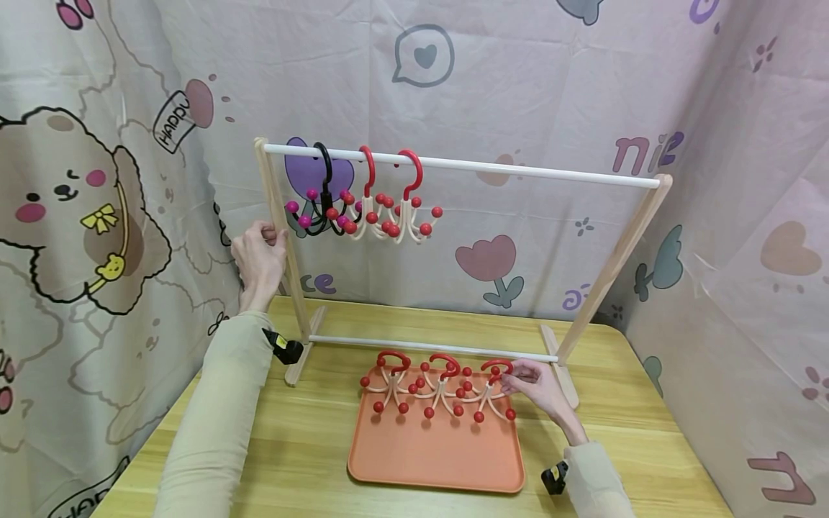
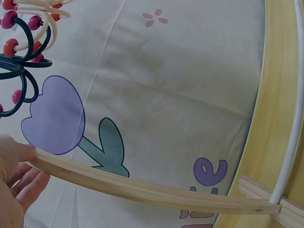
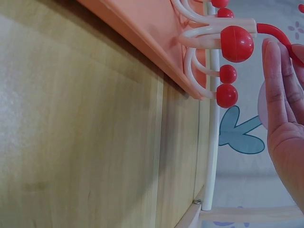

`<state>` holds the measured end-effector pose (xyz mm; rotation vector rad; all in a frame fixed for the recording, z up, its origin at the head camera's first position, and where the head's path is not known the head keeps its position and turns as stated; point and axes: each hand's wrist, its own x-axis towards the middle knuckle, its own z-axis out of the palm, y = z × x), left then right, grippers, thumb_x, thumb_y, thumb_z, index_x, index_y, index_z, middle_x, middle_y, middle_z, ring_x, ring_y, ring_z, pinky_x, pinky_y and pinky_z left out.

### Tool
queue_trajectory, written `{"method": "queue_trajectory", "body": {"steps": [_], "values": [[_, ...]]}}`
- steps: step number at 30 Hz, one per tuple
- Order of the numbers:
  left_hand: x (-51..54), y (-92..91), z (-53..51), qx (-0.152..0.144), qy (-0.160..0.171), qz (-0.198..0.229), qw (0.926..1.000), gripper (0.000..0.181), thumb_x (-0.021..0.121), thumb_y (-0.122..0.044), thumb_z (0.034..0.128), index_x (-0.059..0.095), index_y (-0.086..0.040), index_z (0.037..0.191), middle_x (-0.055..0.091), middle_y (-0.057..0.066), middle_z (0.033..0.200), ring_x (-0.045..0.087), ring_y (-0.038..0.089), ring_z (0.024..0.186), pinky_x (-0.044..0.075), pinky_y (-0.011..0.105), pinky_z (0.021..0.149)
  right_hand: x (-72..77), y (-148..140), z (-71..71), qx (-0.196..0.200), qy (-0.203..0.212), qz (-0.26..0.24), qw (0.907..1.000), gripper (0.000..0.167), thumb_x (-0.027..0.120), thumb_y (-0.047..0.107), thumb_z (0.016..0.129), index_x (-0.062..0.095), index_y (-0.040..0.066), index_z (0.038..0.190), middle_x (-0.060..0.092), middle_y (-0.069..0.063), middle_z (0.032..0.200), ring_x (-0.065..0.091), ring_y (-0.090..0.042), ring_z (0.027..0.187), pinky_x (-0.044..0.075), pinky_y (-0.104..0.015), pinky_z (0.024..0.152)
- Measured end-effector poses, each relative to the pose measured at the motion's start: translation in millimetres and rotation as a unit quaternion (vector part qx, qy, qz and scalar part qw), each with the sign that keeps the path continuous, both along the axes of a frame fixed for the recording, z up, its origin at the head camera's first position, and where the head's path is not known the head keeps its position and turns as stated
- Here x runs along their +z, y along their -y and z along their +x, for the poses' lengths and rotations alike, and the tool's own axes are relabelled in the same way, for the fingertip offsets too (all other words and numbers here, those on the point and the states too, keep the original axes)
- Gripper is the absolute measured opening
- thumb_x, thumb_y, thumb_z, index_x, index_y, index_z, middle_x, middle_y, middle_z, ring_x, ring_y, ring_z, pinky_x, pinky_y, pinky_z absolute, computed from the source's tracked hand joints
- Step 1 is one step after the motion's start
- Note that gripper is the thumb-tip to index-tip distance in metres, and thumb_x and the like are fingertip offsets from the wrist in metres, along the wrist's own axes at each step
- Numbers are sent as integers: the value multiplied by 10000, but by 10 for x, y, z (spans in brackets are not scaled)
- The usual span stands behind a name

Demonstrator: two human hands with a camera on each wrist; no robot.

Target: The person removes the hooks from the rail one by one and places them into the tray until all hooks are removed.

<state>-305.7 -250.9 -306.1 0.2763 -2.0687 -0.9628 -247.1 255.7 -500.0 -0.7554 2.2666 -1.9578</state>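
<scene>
The left hand (image 1: 260, 259) grips the rack's left wooden post (image 1: 289, 266); the left wrist view shows thumb and fingers of the hand (image 2: 16, 183) around the post (image 2: 142, 190). At the tray's back right corner, the right hand (image 1: 534, 385) pinches the red hook of a white hanger with red balls (image 1: 488, 394). In the right wrist view, the hand's (image 3: 289, 99) fingertips are at the red hook (image 3: 275, 33). Two similar hangers (image 1: 442, 390) (image 1: 392, 385) lie to its left on the orange tray (image 1: 435, 453).
From the rack's white top bar (image 1: 531, 171) hang a black hanger (image 1: 326, 201) with magenta balls and two white ones (image 1: 368, 208) (image 1: 406, 212) with red balls, all toward the left. A lower white bar (image 1: 427, 347) runs behind the tray on the wooden table (image 1: 298, 446).
</scene>
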Motion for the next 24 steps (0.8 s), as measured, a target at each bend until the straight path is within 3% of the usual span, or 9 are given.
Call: {"method": "queue_trajectory", "body": {"steps": [3,9,15,24], "values": [[-2,3,-2,0,-21,-19,10000,251,666,-125,957,694,81,1099,738,275,1057,681,427,1003,491,503,947,-2,1,2,-1,4,-43,10000,110,640,5,940,638,-63,1026,783,-109,901,761,-156,746,613,-438,699],[-3,3,2,-24,-6,-13,10000,257,666,-126,958,690,80,1109,736,275,1069,679,428,1019,492,504,952,33,22,15,-258,138,223,9993,273,654,7,936,560,-209,1074,771,-159,900,755,-150,739,621,-443,705],[8,-1,10,-48,4,12,10000,253,662,-125,961,690,81,1105,735,277,1064,673,425,1015,491,496,945,78,38,29,-648,226,447,9966,232,679,33,929,589,-138,1058,663,75,713,644,-109,574,554,-299,568],[9,-6,23,-90,52,31,9999,256,653,-127,968,688,76,1119,735,273,1065,670,416,1003,495,488,925,181,46,33,-776,177,544,9953,275,693,90,936,625,-92,1131,598,70,707,609,-97,549,528,-275,593]]}}
